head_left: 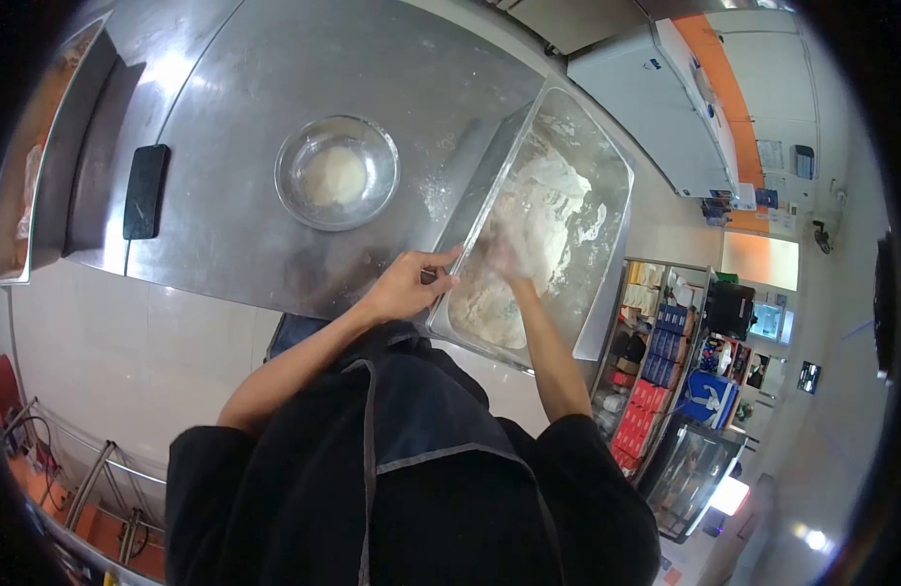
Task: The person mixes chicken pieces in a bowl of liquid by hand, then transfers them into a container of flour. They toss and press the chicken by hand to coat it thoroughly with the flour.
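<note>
A deep rectangular steel pan (607, 239) sits at the table's right end, with white flour (553, 186) spread over its bottom and smeared up its sides. My left hand (411, 283) is at the pan's left rim, its fingers and thumb bent and closed on the edge. Inside the pan, my right hand (509, 259) is in the flour, smeared by motion, so its fingers cannot be made out. Left of the pan stands a round clear-looking bowl (384, 195) with a pale off-white substance (335, 177) at its bottom.
The steel table (245, 254) carries a black phone (146, 191) and, at far left, another deep metal pan (89, 127) with orange-brown contents. A white chest-like appliance (646, 107) stands beyond the table. Shelves with boxes (655, 361) are on the right.
</note>
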Action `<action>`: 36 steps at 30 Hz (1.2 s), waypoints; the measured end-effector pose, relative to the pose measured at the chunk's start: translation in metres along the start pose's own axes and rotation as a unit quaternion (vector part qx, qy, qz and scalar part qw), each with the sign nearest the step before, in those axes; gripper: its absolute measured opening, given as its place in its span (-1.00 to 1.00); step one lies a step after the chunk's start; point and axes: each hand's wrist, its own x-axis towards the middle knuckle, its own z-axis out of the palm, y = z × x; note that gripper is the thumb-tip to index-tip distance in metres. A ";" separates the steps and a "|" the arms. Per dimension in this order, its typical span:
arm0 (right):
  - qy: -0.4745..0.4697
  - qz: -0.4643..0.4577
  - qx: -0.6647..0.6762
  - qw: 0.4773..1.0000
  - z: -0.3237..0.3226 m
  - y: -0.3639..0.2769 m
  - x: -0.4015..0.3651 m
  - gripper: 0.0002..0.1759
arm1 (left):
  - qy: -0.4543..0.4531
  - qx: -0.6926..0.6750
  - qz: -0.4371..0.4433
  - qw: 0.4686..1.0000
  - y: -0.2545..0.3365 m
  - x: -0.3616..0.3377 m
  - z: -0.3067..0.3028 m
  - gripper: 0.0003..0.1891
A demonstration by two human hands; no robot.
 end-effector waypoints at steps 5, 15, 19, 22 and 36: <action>-0.039 -0.016 -0.061 0.997 -0.038 -0.001 -0.048 -0.55 | -0.009 0.002 -0.008 1.000 0.009 0.002 -0.004 -0.50; -0.224 0.269 0.402 0.846 -0.040 -0.074 -0.054 -0.43 | -0.016 0.000 -0.010 1.000 0.004 0.001 0.002 -0.49; -0.143 0.278 0.541 0.781 0.001 -0.052 -0.039 -0.47 | -0.021 -0.023 -0.028 0.999 0.010 -0.001 0.000 -0.47; -0.101 0.242 0.326 0.908 -0.032 -0.044 -0.048 -0.51 | -0.004 0.032 0.004 0.999 0.004 0.000 0.000 -0.47; 0.165 -0.135 0.059 0.975 0.062 0.150 0.070 -0.52 | -0.012 0.017 -0.004 1.000 0.004 0.002 0.001 -0.46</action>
